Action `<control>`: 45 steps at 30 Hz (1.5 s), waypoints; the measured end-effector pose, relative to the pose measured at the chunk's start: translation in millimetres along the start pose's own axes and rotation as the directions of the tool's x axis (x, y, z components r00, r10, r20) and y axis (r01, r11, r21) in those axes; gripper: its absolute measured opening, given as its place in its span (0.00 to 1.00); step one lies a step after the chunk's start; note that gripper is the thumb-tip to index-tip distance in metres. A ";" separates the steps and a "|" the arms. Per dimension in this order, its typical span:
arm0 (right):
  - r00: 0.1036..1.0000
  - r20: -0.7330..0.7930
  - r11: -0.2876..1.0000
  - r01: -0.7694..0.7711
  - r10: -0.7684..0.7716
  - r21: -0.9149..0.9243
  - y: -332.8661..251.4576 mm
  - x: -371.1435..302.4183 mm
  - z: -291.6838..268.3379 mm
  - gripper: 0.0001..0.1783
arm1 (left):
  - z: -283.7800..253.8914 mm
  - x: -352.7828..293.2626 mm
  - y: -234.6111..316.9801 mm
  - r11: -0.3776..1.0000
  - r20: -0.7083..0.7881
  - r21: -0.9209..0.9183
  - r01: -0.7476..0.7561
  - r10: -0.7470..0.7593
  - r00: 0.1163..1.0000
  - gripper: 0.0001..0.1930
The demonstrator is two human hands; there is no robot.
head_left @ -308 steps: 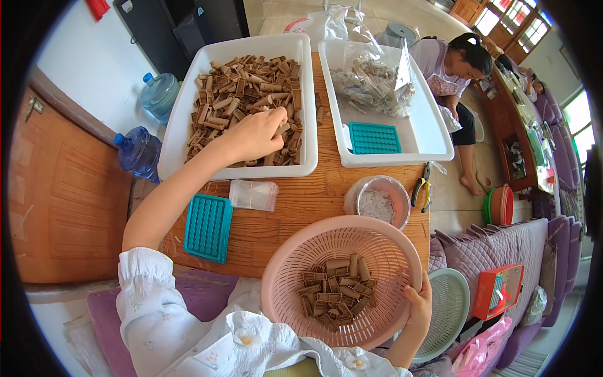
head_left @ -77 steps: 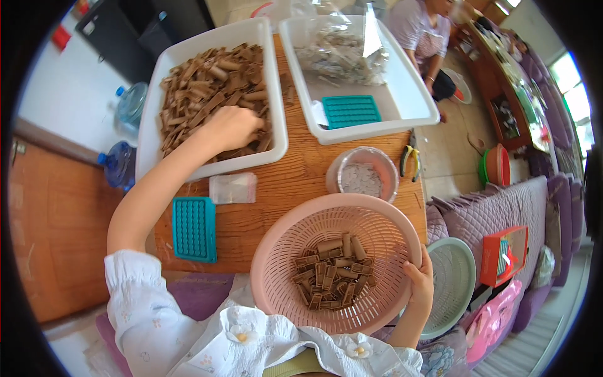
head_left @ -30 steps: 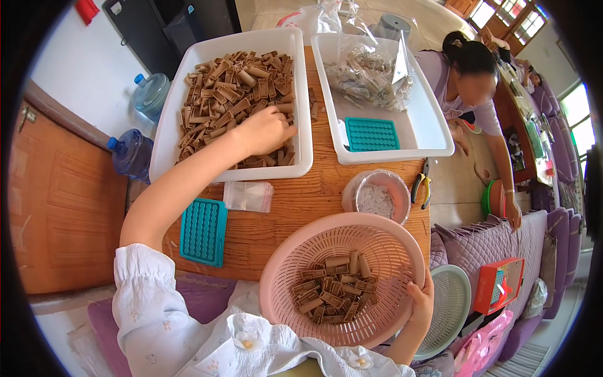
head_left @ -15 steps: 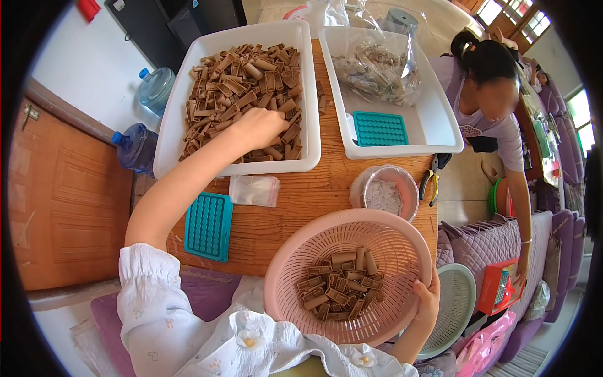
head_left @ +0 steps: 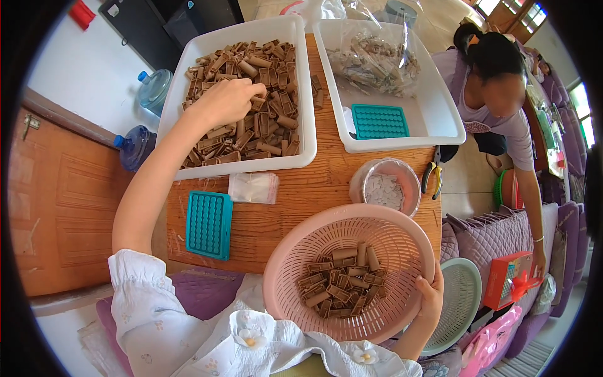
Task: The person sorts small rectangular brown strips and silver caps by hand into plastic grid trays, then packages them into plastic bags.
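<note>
Inside a white plastic tray [head_left: 309, 125] lies a heap of small brown trough-shaped plastic pieces [head_left: 267, 135]. Over that heap is my left hand [head_left: 233, 102], its fingers curled together against the pieces; what they hold is hidden. My right hand [head_left: 431, 294] grips the right rim of a round pink slotted basket [head_left: 301, 251], thumb inside the edge. The basket tilts near my body, and a smaller pile of the same brown pieces [head_left: 342, 283] sits at its bottom.
A second white tray [head_left: 433, 135] holds a clear bag [head_left: 377, 60] and a teal mould [head_left: 380, 121]. On the wooden table [head_left: 301, 195] are another teal mould [head_left: 208, 225], a small clear bag [head_left: 253, 188], a round tub [head_left: 414, 195] and pliers [head_left: 432, 176]. A co-worker [head_left: 496, 100] reaches toward a red box [head_left: 505, 279].
My left hand has shifted up and left across the heap, fingers still curled. My right hand keeps its grip on the basket. The co-worker's arm has moved slightly right.
</note>
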State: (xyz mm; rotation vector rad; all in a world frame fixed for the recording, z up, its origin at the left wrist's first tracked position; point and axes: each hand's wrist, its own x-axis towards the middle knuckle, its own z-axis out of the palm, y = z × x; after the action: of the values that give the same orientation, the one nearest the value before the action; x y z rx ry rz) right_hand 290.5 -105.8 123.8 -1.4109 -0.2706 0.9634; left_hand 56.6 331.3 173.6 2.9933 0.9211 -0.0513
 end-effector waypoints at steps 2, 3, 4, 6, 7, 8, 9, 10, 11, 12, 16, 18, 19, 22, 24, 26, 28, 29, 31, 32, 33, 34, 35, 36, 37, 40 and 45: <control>1.000 0.000 1.000 0.011 -0.011 -0.005 0.8 -0.2 -1.6 0.26 | 8.7 2.1 -7.8 1.000 -0.002 -0.007 -0.024 0.024 1.000 0.12; 1.000 0.000 1.000 0.011 -0.011 -0.004 0.9 0.0 -1.2 0.26 | 11.2 3.3 -7.0 0.999 -0.002 -0.014 -0.049 0.049 0.999 0.11; 1.000 0.002 1.000 0.005 -0.005 -0.004 0.4 -0.2 -0.2 0.26 | 13.7 2.9 -4.2 0.999 -0.003 -0.013 -0.050 0.050 0.999 0.11; 1.000 0.003 1.000 0.002 -0.002 -0.003 0.7 0.0 -0.5 0.26 | 19.4 1.9 5.2 0.995 -0.032 -0.071 -0.069 0.067 0.997 0.10; 1.000 0.012 1.000 0.000 -0.001 0.009 2.6 0.4 -1.8 0.25 | 21.7 3.1 7.7 0.995 -0.032 -0.072 -0.071 0.069 0.997 0.10; 1.000 0.022 1.000 -0.001 0.001 0.022 3.7 0.4 -2.8 0.25 | 24.0 4.2 9.7 0.992 -0.031 -0.043 -0.120 0.119 0.992 0.09; 1.000 0.023 1.000 -0.001 0.001 0.022 2.8 0.3 -1.7 0.25 | 25.5 4.5 10.7 0.986 -0.029 -0.012 -0.166 0.165 0.986 0.08; 1.000 0.023 1.000 0.004 -0.004 0.013 1.6 0.5 0.7 0.25 | 27.0 5.7 10.5 0.976 -0.021 0.052 -0.213 0.215 0.977 0.07; 1.000 0.024 1.000 0.009 -0.009 0.005 1.0 0.7 2.1 0.24 | 29.6 6.3 9.3 0.976 -0.021 0.052 -0.211 0.213 0.977 0.07; 1.000 0.022 1.000 0.009 -0.009 0.003 0.5 -0.2 2.4 0.24 | 32.7 8.0 8.7 0.963 0.017 0.115 -0.244 0.243 0.970 0.06; 1.000 0.021 1.000 0.004 -0.005 0.023 0.6 -0.9 -0.9 0.24 | 35.5 8.6 9.8 0.919 0.092 0.277 -0.281 0.266 0.960 0.06; 0.999 0.033 1.000 -0.004 0.004 0.016 0.9 -0.3 -1.9 0.24 | 36.5 8.3 6.5 0.906 0.071 0.297 -0.301 0.293 0.953 0.06; 0.999 0.042 0.999 -0.002 0.001 0.038 0.9 0.2 -0.9 0.24 | 35.6 8.2 6.0 0.893 0.050 0.317 -0.319 0.320 0.946 0.06; 0.999 0.038 0.999 -0.001 -0.001 0.052 0.9 1.7 0.6 0.24 | 6.8 2.9 10.1 0.988 0.011 0.044 -0.148 0.148 0.989 0.06; 1.000 0.027 0.999 -0.002 0.001 0.041 -0.3 0.5 1.7 0.24 | -15.0 -4.9 14.6 0.996 -0.106 -0.028 -0.083 0.079 0.991 0.07; 0.999 0.052 0.998 -0.002 -0.001 0.066 0.4 2.4 2.0 0.24 | -33.2 -15.7 24.1 0.994 -0.215 -0.104 -0.019 -0.004 0.977 0.08; 0.999 0.037 0.999 -0.001 -0.001 0.044 -1.1 1.3 3.2 0.24 | -48.1 -25.1 58.1 0.934 -0.321 -0.292 -0.205 0.106 0.941 0.08; 1.000 0.008 1.000 0.000 0.000 0.021 0.4 -0.3 0.5 0.24 | -57.3 -30.9 90.6 0.846 -0.211 -0.487 -0.215 0.125 0.969 0.08; 1.000 -0.005 1.000 0.000 0.000 0.011 -0.6 -3.1 -1.2 0.24 | -53.0 -52.8 135.6 0.767 -0.162 -0.506 -0.394 0.365 0.917 0.14; 1.000 -0.007 1.000 -0.008 0.008 0.000 -0.9 -1.3 -0.4 0.24 | -42.3 -65.7 156.6 0.739 -0.136 -0.482 -0.471 0.468 0.873 0.18; 1.000 0.017 1.000 -0.008 0.008 -0.001 -2.2 0.5 3.9 0.24 | -38.6 -82.2 174.8 0.713 -0.108 -0.452 -0.536 0.553 0.826 0.21; 1.000 0.021 1.000 -0.006 0.006 0.008 -2.3 0.9 5.6 0.24 | -33.4 -88.7 188.6 0.674 -0.137 -0.470 -0.570 0.582 0.802 0.26; 1.000 0.026 1.000 -0.004 0.003 0.017 -2.2 1.5 7.0 0.24 | -30.8 -92.1 195.2 0.634 -0.165 -0.486 -0.601 0.609 0.776 0.30; 0.999 0.040 1.000 -0.004 0.003 0.018 -1.9 2.9 7.7 0.24 | -36.2 -90.1 190.9 0.644 -0.162 -0.482 -0.594 0.601 0.783 0.30; 0.999 0.039 1.000 -0.003 0.002 0.020 -1.2 2.5 5.8 0.24 | -43.1 -77.5 182.3 0.637 -0.114 -0.534 -0.555 0.597 0.794 0.31; 1.000 0.008 1.000 -0.003 0.003 0.014 1.4 -1.8 -2.8 0.24 | -48.6 -31.9 141.4 0.774 -0.142 -0.533 -0.342 0.317 0.938 0.23; 0.999 0.041 0.999 0.006 -0.008 0.050 -1.2 2.2 4.8 0.24 | 13.7 19.5 26.7 0.967 -0.219 0.108 -0.230 0.249 0.943 0.14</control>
State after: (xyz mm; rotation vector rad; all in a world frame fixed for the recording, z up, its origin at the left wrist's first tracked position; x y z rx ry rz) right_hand 289.1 -100.7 125.1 -1.3453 -0.2801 0.9884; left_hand 87.4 319.9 159.2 3.2132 0.5685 0.2741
